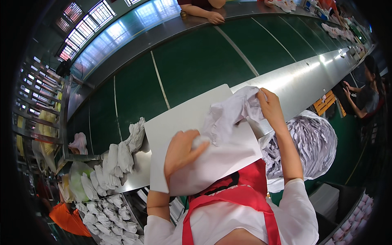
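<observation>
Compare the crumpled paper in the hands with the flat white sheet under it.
The crumpled paper is wrinkled and bunched; the flat white sheet is smooth. The paper is lifted, pinched by the right hand and pressed by the left hand; the sheet lies flat, reaching onto the green belt. The paper covers less area than the sheet. Both are white.

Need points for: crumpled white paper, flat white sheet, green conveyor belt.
crumpled white paper (230, 112), head view, on its bunched middle between the hands.
flat white sheet (175, 122), head view, on its bare upper left area.
green conveyor belt (196, 61), head view, on a bare green panel.
</observation>
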Demonstrator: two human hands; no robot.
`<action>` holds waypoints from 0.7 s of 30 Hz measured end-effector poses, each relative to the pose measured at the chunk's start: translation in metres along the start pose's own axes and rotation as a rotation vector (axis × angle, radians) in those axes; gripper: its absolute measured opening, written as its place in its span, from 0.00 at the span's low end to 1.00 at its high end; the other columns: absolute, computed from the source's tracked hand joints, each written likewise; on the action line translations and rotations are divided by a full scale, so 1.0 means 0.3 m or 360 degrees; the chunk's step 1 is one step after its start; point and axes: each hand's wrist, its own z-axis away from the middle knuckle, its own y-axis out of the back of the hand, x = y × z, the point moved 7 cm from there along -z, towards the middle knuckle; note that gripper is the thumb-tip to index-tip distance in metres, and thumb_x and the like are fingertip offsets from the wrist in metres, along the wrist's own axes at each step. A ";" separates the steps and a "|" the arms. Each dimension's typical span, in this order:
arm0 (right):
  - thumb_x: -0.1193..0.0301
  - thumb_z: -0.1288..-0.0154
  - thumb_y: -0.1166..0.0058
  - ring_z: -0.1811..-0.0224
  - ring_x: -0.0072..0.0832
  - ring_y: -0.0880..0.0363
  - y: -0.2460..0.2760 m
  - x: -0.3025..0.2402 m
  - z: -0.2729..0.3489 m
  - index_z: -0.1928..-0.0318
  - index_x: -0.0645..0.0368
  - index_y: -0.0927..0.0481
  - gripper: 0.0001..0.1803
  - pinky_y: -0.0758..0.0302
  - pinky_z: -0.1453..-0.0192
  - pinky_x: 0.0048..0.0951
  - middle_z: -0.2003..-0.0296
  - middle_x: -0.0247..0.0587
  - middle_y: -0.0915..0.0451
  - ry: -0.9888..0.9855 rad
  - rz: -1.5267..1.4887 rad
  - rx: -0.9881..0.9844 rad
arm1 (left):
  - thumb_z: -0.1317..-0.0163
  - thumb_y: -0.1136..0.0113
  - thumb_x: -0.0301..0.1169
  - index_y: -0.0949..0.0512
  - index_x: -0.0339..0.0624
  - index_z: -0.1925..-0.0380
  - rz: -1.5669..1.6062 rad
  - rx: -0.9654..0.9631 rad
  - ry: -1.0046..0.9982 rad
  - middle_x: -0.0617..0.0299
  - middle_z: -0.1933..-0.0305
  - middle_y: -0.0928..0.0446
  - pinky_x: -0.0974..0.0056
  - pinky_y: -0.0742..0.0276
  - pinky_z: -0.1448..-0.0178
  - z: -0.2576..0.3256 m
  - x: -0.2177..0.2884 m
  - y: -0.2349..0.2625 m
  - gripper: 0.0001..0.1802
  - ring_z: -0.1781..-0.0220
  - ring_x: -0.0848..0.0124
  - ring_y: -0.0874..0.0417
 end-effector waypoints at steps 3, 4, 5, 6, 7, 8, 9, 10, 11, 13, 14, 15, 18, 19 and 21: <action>0.64 0.32 0.59 0.78 0.47 0.27 -0.025 -0.023 -0.008 0.69 0.66 0.25 0.17 0.31 0.71 0.39 0.80 0.56 0.26 0.0009 0.0266 0.0033 | 0.46 0.39 0.38 0.25 0.38 0.70 0.0163 -0.0472 -0.0388 0.52 0.76 0.28 0.59 0.33 0.66 0.071 0.169 0.009 0.14 0.73 0.54 0.30; 0.63 0.32 0.59 0.76 0.49 0.26 -0.042 -0.035 -0.003 0.69 0.65 0.25 0.18 0.31 0.70 0.40 0.80 0.56 0.26 0.0023 0.0301 -0.0004 | 0.47 0.38 0.38 0.25 0.39 0.71 0.0249 -0.0650 -0.0504 0.52 0.76 0.29 0.59 0.33 0.66 0.093 0.224 0.014 0.14 0.73 0.54 0.30; 0.62 0.32 0.59 0.74 0.52 0.26 -0.061 -0.054 0.003 0.69 0.65 0.25 0.18 0.31 0.68 0.42 0.79 0.57 0.26 0.0043 0.0333 -0.0042 | 0.47 0.37 0.35 0.26 0.39 0.72 0.0336 -0.0668 -0.0729 0.55 0.76 0.29 0.59 0.34 0.66 0.103 0.304 0.038 0.12 0.72 0.56 0.30; 0.61 0.32 0.59 0.72 0.54 0.26 -0.084 -0.072 0.011 0.69 0.64 0.24 0.19 0.30 0.67 0.44 0.78 0.57 0.25 0.0061 0.0366 -0.0084 | 0.47 0.37 0.34 0.26 0.38 0.71 0.0412 -0.0762 -0.0723 0.54 0.73 0.27 0.59 0.32 0.63 0.098 0.339 0.046 0.12 0.70 0.56 0.28; 0.62 0.32 0.58 0.75 0.47 0.28 -0.118 -0.089 0.026 0.67 0.65 0.24 0.17 0.31 0.68 0.40 0.78 0.56 0.26 0.0055 0.0273 -0.0191 | 0.46 0.38 0.33 0.26 0.36 0.70 0.0489 -0.0858 -0.0719 0.54 0.70 0.25 0.59 0.31 0.61 0.085 0.362 0.041 0.12 0.67 0.55 0.26; 0.64 0.32 0.57 0.77 0.39 0.31 -0.148 -0.124 0.048 0.65 0.65 0.24 0.16 0.32 0.69 0.35 0.78 0.54 0.27 0.0060 0.0176 -0.0301 | 0.46 0.38 0.32 0.26 0.36 0.68 0.0523 -0.0656 -0.0672 0.53 0.65 0.24 0.59 0.29 0.57 0.056 0.362 0.042 0.12 0.62 0.54 0.25; 0.65 0.33 0.56 0.79 0.32 0.33 -0.174 -0.154 0.070 0.63 0.65 0.24 0.14 0.33 0.71 0.31 0.79 0.52 0.27 0.0067 0.0084 -0.0416 | 0.45 0.39 0.31 0.26 0.35 0.66 0.0559 -0.0450 -0.0624 0.52 0.59 0.23 0.59 0.28 0.53 0.026 0.340 0.032 0.12 0.58 0.53 0.24; 0.63 0.33 0.55 0.75 0.37 0.29 -0.184 -0.187 0.087 0.64 0.64 0.23 0.15 0.31 0.68 0.33 0.75 0.52 0.25 0.0092 0.0066 -0.0531 | 0.45 0.40 0.30 0.26 0.33 0.64 0.0285 -0.0159 -0.0639 0.48 0.48 0.26 0.59 0.30 0.46 -0.012 0.311 0.036 0.13 0.50 0.51 0.25; 0.62 0.34 0.55 0.71 0.42 0.26 -0.181 -0.212 0.100 0.65 0.63 0.23 0.16 0.29 0.64 0.35 0.72 0.53 0.23 0.0110 0.0060 -0.0638 | 0.45 0.40 0.29 0.26 0.33 0.63 -0.0003 0.0123 -0.0542 0.47 0.45 0.29 0.57 0.31 0.44 -0.061 0.288 0.055 0.13 0.47 0.51 0.27; 0.62 0.36 0.53 0.67 0.40 0.23 -0.214 -0.245 0.119 0.64 0.63 0.22 0.16 0.28 0.62 0.33 0.70 0.50 0.21 0.0175 -0.0129 -0.0863 | 0.44 0.41 0.30 0.27 0.33 0.63 -0.0127 0.0482 -0.0299 0.47 0.43 0.30 0.57 0.32 0.42 -0.078 0.178 0.102 0.12 0.44 0.51 0.28; 0.64 0.37 0.51 0.68 0.32 0.24 -0.209 -0.239 0.127 0.62 0.63 0.21 0.14 0.28 0.63 0.30 0.71 0.47 0.20 0.0177 -0.0289 -0.0940 | 0.44 0.42 0.31 0.27 0.34 0.63 -0.0251 0.0502 -0.0396 0.46 0.44 0.30 0.57 0.33 0.42 -0.078 0.182 0.104 0.12 0.44 0.52 0.28; 0.65 0.38 0.50 0.69 0.24 0.25 -0.213 -0.244 0.133 0.61 0.64 0.21 0.13 0.28 0.63 0.26 0.72 0.44 0.20 0.0180 -0.0450 -0.1021 | 0.43 0.42 0.31 0.27 0.34 0.63 -0.0375 0.0524 -0.0489 0.46 0.44 0.29 0.58 0.33 0.42 -0.075 0.187 0.107 0.12 0.44 0.52 0.27; 0.66 0.40 0.48 0.64 0.25 0.23 -0.227 -0.246 0.142 0.58 0.64 0.21 0.14 0.28 0.57 0.25 0.66 0.43 0.19 -0.0021 -0.0411 -0.1053 | 0.43 0.42 0.33 0.27 0.36 0.64 -0.0308 0.0387 -0.0608 0.47 0.51 0.26 0.57 0.33 0.43 -0.065 0.150 0.043 0.12 0.48 0.53 0.26; 0.66 0.40 0.47 0.62 0.27 0.22 -0.235 -0.244 0.148 0.58 0.64 0.21 0.15 0.28 0.56 0.25 0.64 0.45 0.19 -0.0062 -0.0420 -0.1085 | 0.42 0.42 0.34 0.27 0.37 0.65 -0.0217 0.0323 -0.0612 0.47 0.53 0.25 0.57 0.33 0.43 -0.066 0.143 0.015 0.12 0.50 0.54 0.25; 0.65 0.39 0.47 0.61 0.27 0.22 -0.206 -0.243 0.153 0.55 0.66 0.22 0.17 0.28 0.54 0.26 0.63 0.46 0.20 0.0209 -0.0399 -0.1039 | 0.43 0.41 0.36 0.28 0.39 0.68 0.0003 0.0291 -0.0398 0.51 0.63 0.24 0.56 0.29 0.50 -0.088 0.122 0.011 0.12 0.59 0.55 0.23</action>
